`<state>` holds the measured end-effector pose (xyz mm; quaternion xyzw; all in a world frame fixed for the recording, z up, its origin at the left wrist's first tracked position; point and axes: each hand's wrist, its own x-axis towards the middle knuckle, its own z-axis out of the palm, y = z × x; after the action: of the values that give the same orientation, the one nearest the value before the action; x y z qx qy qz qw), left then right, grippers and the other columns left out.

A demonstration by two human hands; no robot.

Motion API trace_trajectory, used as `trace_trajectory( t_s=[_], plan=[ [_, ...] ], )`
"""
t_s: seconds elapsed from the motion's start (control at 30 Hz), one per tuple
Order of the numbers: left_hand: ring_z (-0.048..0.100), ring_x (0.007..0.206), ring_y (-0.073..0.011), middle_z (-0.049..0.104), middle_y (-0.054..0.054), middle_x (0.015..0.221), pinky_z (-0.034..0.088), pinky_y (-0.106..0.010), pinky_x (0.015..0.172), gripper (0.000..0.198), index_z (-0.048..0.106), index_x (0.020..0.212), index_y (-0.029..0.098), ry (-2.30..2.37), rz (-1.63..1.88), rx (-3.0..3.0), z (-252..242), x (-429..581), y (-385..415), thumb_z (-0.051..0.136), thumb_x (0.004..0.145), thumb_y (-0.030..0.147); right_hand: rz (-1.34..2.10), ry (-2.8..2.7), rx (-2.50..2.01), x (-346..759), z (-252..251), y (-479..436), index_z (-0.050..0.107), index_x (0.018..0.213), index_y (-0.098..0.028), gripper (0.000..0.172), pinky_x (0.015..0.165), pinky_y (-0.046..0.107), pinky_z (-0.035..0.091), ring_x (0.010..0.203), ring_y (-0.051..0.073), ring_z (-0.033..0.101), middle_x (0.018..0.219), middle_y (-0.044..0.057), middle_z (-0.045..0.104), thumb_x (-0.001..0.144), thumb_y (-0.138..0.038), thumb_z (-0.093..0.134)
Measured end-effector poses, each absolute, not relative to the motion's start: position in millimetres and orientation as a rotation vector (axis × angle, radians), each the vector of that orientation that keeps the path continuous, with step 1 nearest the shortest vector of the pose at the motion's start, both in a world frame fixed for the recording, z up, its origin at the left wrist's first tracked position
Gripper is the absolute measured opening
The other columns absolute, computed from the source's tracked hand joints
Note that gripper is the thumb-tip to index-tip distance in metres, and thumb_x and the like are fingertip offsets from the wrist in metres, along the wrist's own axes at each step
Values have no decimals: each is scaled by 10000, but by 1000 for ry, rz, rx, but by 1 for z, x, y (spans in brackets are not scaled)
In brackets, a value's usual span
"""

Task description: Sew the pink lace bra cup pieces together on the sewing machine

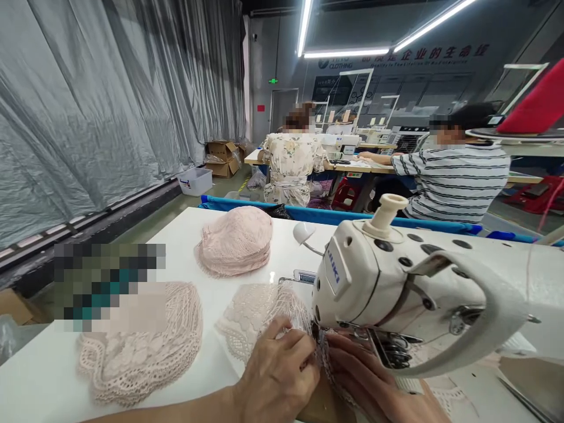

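A white sewing machine (352, 276) stands on the white table. Lace fabric (251, 311) in pale pink lies at its needle area. My left hand (282, 367) has its fingers curled on this lace, just left of the needle. Under the machine head, my right hand (370, 376) rests on the lace edge with fingers stretched out and close together; its fingertips are partly hidden by the machine. To the left lies a flat stack of pink lace pieces (150, 352). A second stack, of rounded lace cups (235, 241), sits farther back.
Scissors (524, 399) lie at the lower right. A blue-edged cloth trough (308, 212) runs behind the table. Beyond it, two people sit at other machines. A clear bin (195, 181) and cardboard boxes (222, 157) stand on the floor by the grey curtain.
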<state>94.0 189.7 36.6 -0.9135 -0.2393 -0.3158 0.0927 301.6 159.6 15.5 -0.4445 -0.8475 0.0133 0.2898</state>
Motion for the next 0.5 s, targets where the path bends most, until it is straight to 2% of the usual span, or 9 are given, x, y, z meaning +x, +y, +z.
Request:
trace_trajectory(
  t_s=[0.1,0.23,0.4,0.5],
  plan=[
    [525,681,-115,556,-7,704,395,-311,698,273,573,715,100,-707,-963,-2707,37,95,191,395,920,71,41,-2306,-1123,304,16,161,585,1209,-246,366,821,281,542,968,195,656,1125,79,664,953,-375,358],
    [524,689,-111,561,-6,708,397,-314,728,274,563,671,106,-715,-981,-2673,36,95,191,426,904,60,62,-2323,-1199,306,22,161,595,1193,-270,344,818,286,544,1023,211,631,1125,57,666,945,-359,374],
    [510,690,-111,565,-16,713,402,-318,739,306,561,641,106,-673,-1004,-2666,32,95,191,400,890,30,-4,-2341,-1216,313,11,166,576,1212,-330,338,738,233,564,922,190,672,1089,4,684,903,-293,443],
    [505,708,-114,574,-11,724,396,-311,726,283,568,648,111,-646,-994,-2665,30,96,193,435,886,36,-29,-2377,-1163,321,1,167,519,1275,-332,397,746,233,567,956,191,662,1157,-4,650,882,-300,476]
  ],
)
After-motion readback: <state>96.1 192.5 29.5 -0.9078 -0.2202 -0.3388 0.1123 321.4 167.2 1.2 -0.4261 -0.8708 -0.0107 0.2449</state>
